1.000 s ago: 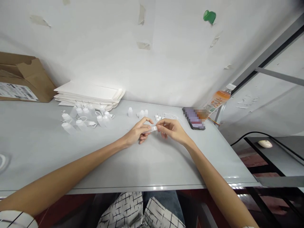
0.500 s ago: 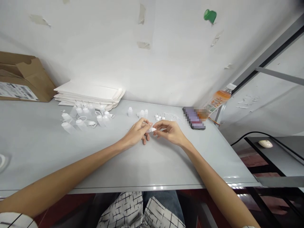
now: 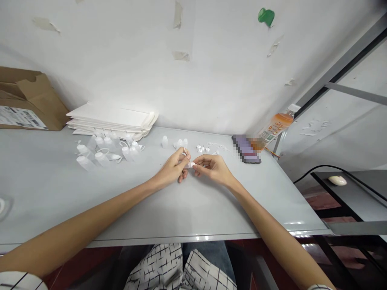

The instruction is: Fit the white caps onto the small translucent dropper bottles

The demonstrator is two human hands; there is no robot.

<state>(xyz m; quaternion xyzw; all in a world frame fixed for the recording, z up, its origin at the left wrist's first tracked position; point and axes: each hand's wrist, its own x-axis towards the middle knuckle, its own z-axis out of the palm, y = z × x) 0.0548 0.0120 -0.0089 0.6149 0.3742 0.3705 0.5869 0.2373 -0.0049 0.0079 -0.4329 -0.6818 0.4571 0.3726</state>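
My left hand [image 3: 172,168] is closed around a small translucent plastic dropper bottle [image 3: 188,165], lying sideways with its white top to the right. The fingers of my right hand [image 3: 214,168] pinch the white top end of that bottle; the fingertips cover part of it. Behind my left hand stand a few more little bottles [image 3: 182,143], and a single one [image 3: 165,141] to their left. Several white needle-tip caps [image 3: 200,149] lie beyond my right hand, near thin white loop pieces [image 3: 218,147]. A group of fitted bottles [image 3: 102,158] with strap caps sits at left.
White envelopes [image 3: 111,114] are stacked against the wall, beside an open cardboard box [image 3: 33,94]. To the right are a phone [image 3: 243,147] and a leaning drink bottle [image 3: 276,125]. The grey table's front edge [image 3: 193,237] runs before my lap.
My right fingertips have closed in over the bottle's white tip, which showed as a point before. The view has shifted slightly; the other things have stayed in place.
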